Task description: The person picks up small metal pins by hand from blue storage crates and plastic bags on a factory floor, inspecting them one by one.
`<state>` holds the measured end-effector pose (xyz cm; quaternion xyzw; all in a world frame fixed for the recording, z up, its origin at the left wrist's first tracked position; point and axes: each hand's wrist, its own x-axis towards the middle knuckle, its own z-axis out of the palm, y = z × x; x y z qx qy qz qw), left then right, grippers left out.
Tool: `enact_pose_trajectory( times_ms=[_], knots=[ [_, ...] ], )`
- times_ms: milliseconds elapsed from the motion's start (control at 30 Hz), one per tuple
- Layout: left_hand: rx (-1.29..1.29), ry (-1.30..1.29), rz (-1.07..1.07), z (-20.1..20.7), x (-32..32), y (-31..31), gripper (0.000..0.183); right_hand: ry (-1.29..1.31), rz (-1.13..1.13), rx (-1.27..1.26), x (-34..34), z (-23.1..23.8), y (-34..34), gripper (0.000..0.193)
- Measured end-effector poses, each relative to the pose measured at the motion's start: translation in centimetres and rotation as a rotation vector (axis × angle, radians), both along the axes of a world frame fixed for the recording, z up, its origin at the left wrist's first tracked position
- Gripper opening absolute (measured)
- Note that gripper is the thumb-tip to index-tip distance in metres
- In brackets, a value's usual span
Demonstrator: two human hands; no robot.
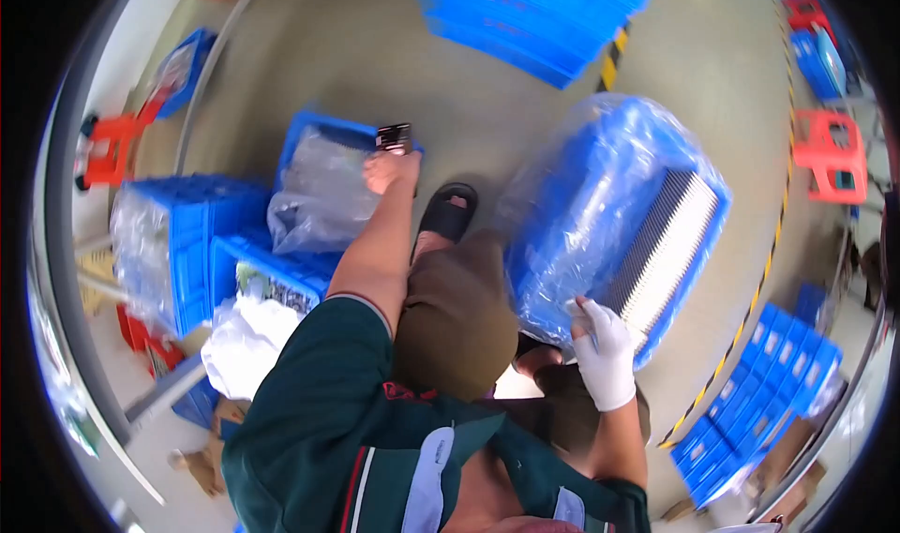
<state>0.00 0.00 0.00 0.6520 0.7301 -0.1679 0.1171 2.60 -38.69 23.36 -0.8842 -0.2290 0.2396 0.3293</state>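
Observation:
My left hand (390,169), bare, reaches out over a blue crate (298,144) lined with a clear plastic bag (323,186). Its fingers are closed round a small dark rectangular piece (395,138), whose kind I cannot make out. On the right, my right hand (605,350) wears a white glove with fingertips bare. Its fingers pinch at the near edge of a clear plastic liner (581,205), which spreads over a larger blue crate (720,216). A long row of thin, closely stacked pieces (661,252), dark on one side and white on the other, stands inside that crate.
A tall stack of blue crates (534,27) stands ahead. More blue crates (192,242) and a white bag (248,345) are at my left. Red stools (830,156) and blue bins (759,402) line the right, beyond yellow-black floor tape (750,331).

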Motion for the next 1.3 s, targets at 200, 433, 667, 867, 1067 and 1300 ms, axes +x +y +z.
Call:
enact_pose_trajectory(
  times_ms=[200, 433, 667, 867, 1067, 1300],
  knots=[
    [-0.044, -0.098, -0.278, 0.9, -0.6, 0.6, 0.105, -0.176, 0.025, 0.052, 0.2, 0.8, 1.1, 0.031],
    [-0.685, -1.249, 0.476, -0.6, -1.9, 4.3, 0.029, -0.33, -0.037, 0.051, 0.7, 3.4, -3.5, 0.026],
    [-1.009, -1.529, 0.478, 9.1, 0.1, 3.9, 0.022, -0.295, -0.837, -0.054, -4.4, 2.8, -19.9, 0.029],
    [-1.251, -1.567, 0.369, 17.8, 1.7, -1.3, 0.031, 0.027, -1.229, -0.735, -22.7, -2.9, -37.5, 0.034],
    [-1.594, -1.569, 0.092, 21.1, 2.6, -6.2, 0.027, 0.024, -1.286, -0.796, -35.2, -10.7, -41.8, 0.029],
    [-1.585, -1.464, -0.392, 26.4, -0.2, -14.8, 0.023, 0.185, -1.538, -0.652, -34.8, -12.2, -41.3, 0.028]
  ],
)
